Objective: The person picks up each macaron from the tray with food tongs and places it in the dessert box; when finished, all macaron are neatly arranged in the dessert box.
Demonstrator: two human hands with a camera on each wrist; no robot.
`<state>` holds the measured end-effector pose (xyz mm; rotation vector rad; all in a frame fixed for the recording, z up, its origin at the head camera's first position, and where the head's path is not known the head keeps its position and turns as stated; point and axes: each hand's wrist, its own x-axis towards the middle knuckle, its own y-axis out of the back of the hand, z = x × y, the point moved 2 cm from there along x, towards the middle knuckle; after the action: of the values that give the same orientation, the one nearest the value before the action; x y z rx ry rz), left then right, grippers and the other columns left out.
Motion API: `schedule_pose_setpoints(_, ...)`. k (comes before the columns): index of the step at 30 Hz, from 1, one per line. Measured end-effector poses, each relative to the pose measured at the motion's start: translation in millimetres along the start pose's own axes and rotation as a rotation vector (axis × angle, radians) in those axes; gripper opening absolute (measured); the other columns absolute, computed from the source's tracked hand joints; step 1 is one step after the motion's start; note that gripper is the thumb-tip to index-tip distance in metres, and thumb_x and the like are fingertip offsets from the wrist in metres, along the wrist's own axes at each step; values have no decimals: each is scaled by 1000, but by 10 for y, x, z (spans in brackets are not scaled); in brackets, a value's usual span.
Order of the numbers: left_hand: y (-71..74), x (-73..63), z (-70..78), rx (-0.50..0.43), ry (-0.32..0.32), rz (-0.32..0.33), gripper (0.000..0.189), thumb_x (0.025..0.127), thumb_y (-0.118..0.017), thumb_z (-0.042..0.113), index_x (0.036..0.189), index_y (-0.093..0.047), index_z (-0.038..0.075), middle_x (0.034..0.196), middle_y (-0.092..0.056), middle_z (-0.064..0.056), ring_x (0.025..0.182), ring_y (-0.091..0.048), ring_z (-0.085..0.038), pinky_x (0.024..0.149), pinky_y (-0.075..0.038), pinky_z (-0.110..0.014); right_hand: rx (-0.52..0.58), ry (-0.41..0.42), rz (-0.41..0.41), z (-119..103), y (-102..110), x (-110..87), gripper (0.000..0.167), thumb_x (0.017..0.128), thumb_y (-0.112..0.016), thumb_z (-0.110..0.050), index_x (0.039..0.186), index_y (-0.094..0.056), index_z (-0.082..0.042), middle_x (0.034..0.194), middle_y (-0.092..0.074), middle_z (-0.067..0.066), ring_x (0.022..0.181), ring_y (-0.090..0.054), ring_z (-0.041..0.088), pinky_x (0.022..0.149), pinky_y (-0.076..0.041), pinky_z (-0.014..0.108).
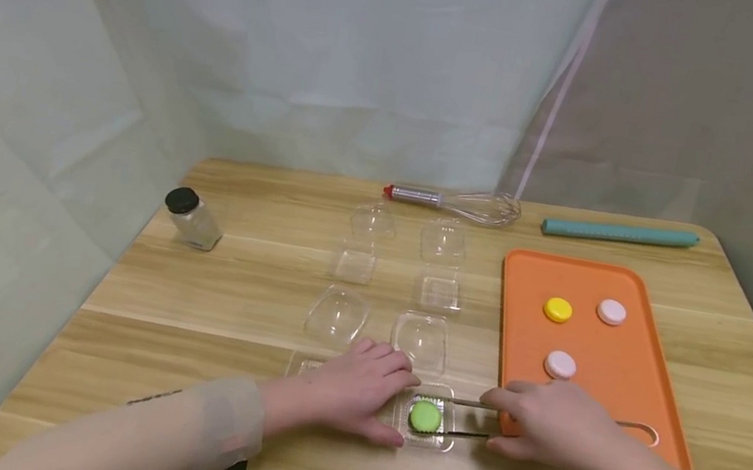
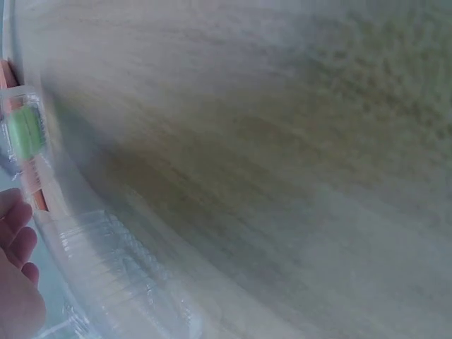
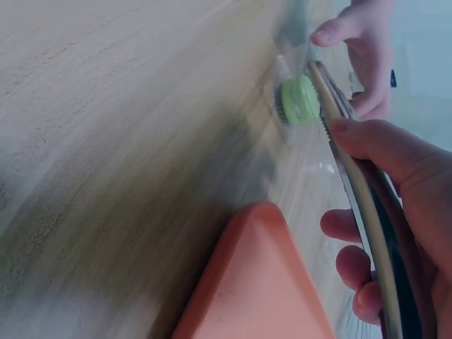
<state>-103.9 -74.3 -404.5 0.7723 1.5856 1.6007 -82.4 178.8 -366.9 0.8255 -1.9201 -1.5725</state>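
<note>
A green macaron (image 1: 425, 417) sits in a small clear plastic container (image 1: 438, 442) near the front of the table. My right hand (image 1: 558, 425) grips metal tongs (image 1: 473, 404) between thumb and fingers. The arms of the tongs reach into the container on either side of the macaron; whether they press on it I cannot tell. Beside the container's left edge, my left hand (image 1: 360, 390) lies with fingers extended and thumb spread. In the right wrist view the serrated tongs (image 3: 374, 219) run toward the macaron (image 3: 299, 99). Part of another clear container (image 2: 120, 261) is under my left hand.
An orange tray (image 1: 589, 399) at the right bears a yellow macaron (image 1: 557, 310) and two pale pink ones (image 1: 611, 312). Several clear containers (image 1: 420, 339) stand in two columns. Behind are a whisk (image 1: 454, 202) and a teal roll (image 1: 620, 233); a black-lidded jar (image 1: 195, 220) stands left.
</note>
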Motion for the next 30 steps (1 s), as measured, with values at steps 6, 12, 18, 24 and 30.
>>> schedule_pose_setpoints(6,-22,-6,11,-7,-4,19,78,78,-53,71,131,-51,14,117,-51,3,106,-44,-15,86,-35,-30,58,-48,4,71,68,-45,35,75,-74,-41,104,-66,-23,78,-52,-17,62,-41,-2,48,-37,23)
schedule_pose_setpoints(12,14,-11,5,-26,17,22,79,78,-51,72,132,-50,13,120,-50,1,110,-44,-17,88,-34,-31,154,-84,-30,184,174,-142,33,80,-70,-43,107,-67,-25,93,-61,-19,71,-52,-3,56,-43,24)
schedule_pose_setpoints(18,221,54,-117,-62,76,93,78,77,-57,68,133,-50,13,125,-51,-1,115,-43,-20,95,-34,-37,175,-131,35,321,366,-283,36,80,-71,-43,110,-66,-23,93,-63,-16,72,-55,-3,52,-41,21)
schedule_pose_setpoints(24,436,273,-438,-135,216,108,81,78,-61,62,139,-43,11,138,-45,-7,126,-38,-26,104,-27,-46,128,-251,79,611,474,-470,41,78,-74,-40,111,-66,-18,85,-60,-14,66,-49,-1,53,-41,22)
schedule_pose_setpoints(30,572,551,-786,-173,341,49,82,81,-63,57,144,-35,14,147,-36,-7,132,-31,-31,106,-23,-54,80,-369,69,965,486,-654,44,76,-77,-37,110,-66,-12,77,-56,-11,61,-45,2,50,-37,24)
